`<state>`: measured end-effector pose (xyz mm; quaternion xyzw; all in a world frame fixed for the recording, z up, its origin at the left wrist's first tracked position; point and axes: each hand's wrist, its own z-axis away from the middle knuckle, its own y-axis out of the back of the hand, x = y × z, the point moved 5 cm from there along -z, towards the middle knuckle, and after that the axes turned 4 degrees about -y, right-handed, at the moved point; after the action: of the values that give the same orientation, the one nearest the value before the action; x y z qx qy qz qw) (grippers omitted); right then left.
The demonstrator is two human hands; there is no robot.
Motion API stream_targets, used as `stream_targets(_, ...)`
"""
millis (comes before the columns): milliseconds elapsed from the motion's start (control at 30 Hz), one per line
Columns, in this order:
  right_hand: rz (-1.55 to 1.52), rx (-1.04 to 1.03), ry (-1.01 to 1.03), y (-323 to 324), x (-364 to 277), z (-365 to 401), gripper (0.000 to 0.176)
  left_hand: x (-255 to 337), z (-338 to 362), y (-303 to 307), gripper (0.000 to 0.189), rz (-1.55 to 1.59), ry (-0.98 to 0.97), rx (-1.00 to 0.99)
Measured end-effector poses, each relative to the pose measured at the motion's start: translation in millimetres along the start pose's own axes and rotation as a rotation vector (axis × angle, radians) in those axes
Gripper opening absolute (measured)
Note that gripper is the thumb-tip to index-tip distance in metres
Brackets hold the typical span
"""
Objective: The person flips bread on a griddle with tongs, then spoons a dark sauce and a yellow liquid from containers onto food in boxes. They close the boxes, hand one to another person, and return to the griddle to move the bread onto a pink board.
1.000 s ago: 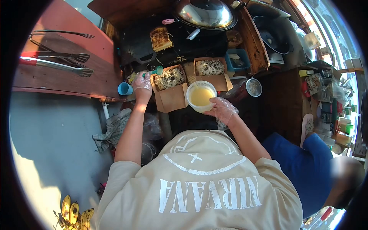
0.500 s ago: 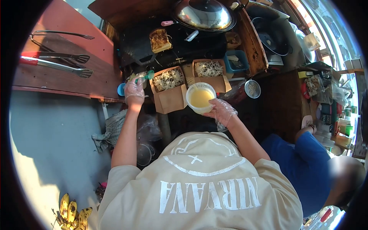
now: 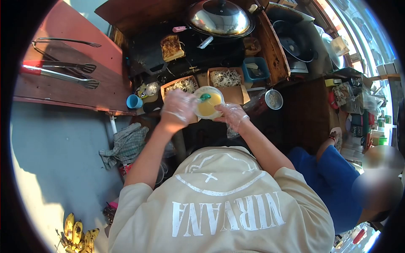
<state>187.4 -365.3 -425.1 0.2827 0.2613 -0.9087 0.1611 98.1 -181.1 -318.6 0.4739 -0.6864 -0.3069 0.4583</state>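
Note:
My right hand (image 3: 233, 116), in a clear plastic glove, grips the side of a round plastic tub (image 3: 217, 90) of pale yellow sauce (image 3: 209, 110). My left hand (image 3: 179, 108), gloved the same way, is closed on a green spoon (image 3: 205, 96) whose bowl end is in the tub, at the sauce. Its handle is hidden by the hand. Behind the tub stand two open cardboard boxes with shredded pale topping; the left box (image 3: 165, 87) is partly covered by my left hand, while the right box (image 3: 233, 96) shows its front flap.
Toasted bread (image 3: 172, 48) lies on the black griddle (image 3: 145, 42), beside a domed metal lid (image 3: 220, 19). Tongs (image 3: 82, 81) rest on the left ledge, with a blue cup (image 3: 134, 101) at its corner. Someone in blue clothing (image 3: 327, 185) is at my right.
My left hand has swung right from beside the left box, bringing the green spoon into the tub. My right hand keeps hold of the tub, now slightly further left in view.

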Motion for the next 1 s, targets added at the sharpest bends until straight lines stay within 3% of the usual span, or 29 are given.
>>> stream_targets(33,0.024,-0.004,0.055,-5.1,-6.1,1.3,0.029,10.0,-6.3,-4.8,0.016,-0.003,-0.004,0.001)
stream_targets(100,0.101,0.038,0.134,-14.0,-17.3,6.1,0.025,28.9,-16.9,-18.5,0.012,-0.258,0.012,-0.182)
stream_targets(167,0.174,0.095,0.215,-12.1,-26.3,5.0,0.023,39.5,-26.5,-28.4,0.014,-0.217,0.076,-0.223)
stream_targets(233,0.599,0.225,0.255,-3.7,-31.7,-1.5,0.021,28.8,-28.8,-46.7,0.016,0.004,0.315,-0.061)
stream_targets(267,0.623,0.212,0.236,-1.9,-36.1,2.0,0.02,20.1,-32.9,-53.0,0.018,0.228,0.36,0.006)
stream_targets(300,0.617,0.217,0.237,2.0,-35.8,2.3,0.02,15.4,-34.9,-58.4,0.018,0.23,0.353,0.001)
stream_targets(367,0.097,0.112,0.261,9.9,-34.9,2.9,0.03,4.8,-39.5,-60.0,0.019,0.38,0.48,0.124)
stream_targets(433,0.008,0.102,0.237,23.1,-39.0,6.7,0.032,1.7,-47.5,-52.4,0.021,0.393,0.449,0.119)
stream_targets(500,-0.08,0.086,0.214,33.0,-46.1,12.1,0.033,-12.7,-46.0,-61.8,0.02,0.788,0.616,0.174)
stream_targets(567,-0.121,0.151,0.133,43.4,-50.8,15.0,0.037,-19.8,-45.0,-77.5,0.018,0.884,0.706,0.173)
stream_targets(633,-0.15,0.145,0.125,57.3,-48.6,5.3,0.039,-26.2,-41.4,-103.0,0.014,1.305,0.974,0.239)
stream_targets(767,-0.259,0.156,0.088,74.4,-56.2,6.9,0.042,-40.3,-65.1,-108.4,0.014,1.311,0.973,0.291)
stream_targets(800,-0.268,0.162,0.086,78.1,-58.3,10.3,0.042,-46.1,-74.7,-99.9,0.015,0.852,0.672,0.186)
stream_targets(833,-0.276,0.16,0.091,82.2,-60.5,13.9,0.042,-53.1,-77.6,-107.8,0.015,0.853,0.671,0.176)
stream_targets(900,-0.292,0.162,0.094,93.3,-60.2,17.5,0.042,-62.0,-87.4,-110.8,0.022,1.156,0.846,0.425)
stream_targets(933,-0.315,0.157,0.096,100.1,-58.3,18.3,0.041,-73.6,-88.2,-121.5,0.022,1.213,0.823,0.456)
stream_targets(1000,-0.344,0.157,0.098,110.7,-58.3,25.6,0.039,-79.6,-92.8,-126.2,0.02,1.099,0.863,0.371)
